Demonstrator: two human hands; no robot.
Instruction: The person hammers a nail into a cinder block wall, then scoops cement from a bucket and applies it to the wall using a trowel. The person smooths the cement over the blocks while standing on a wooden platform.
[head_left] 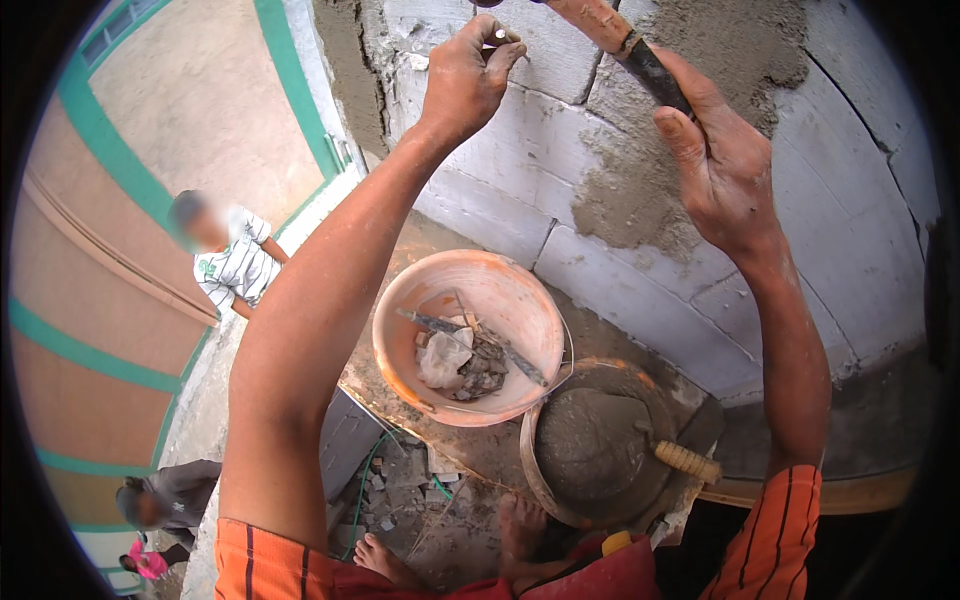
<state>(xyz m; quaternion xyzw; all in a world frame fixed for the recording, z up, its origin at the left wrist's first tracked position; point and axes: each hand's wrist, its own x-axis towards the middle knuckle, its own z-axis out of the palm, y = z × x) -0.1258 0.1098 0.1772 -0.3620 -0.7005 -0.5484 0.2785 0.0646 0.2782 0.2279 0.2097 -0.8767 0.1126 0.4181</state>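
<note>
Orange sleeves (770, 535) with dark stripes here! The tool handle (636, 57) goes from tan-brown to black, over white blocks (545, 135) smeared with grey mortar (640, 190). Below, a peach-pink bucket (525, 310), a yellowish ridged handle (688, 462); beyond, tan walls (105, 250) banded green, and a dark-striped white shirt (243, 265)!

We've got a dirty platform (480, 447), probably wood, carrying an orange bucket (515, 295) beside a mortar bucket (531, 457).
</note>
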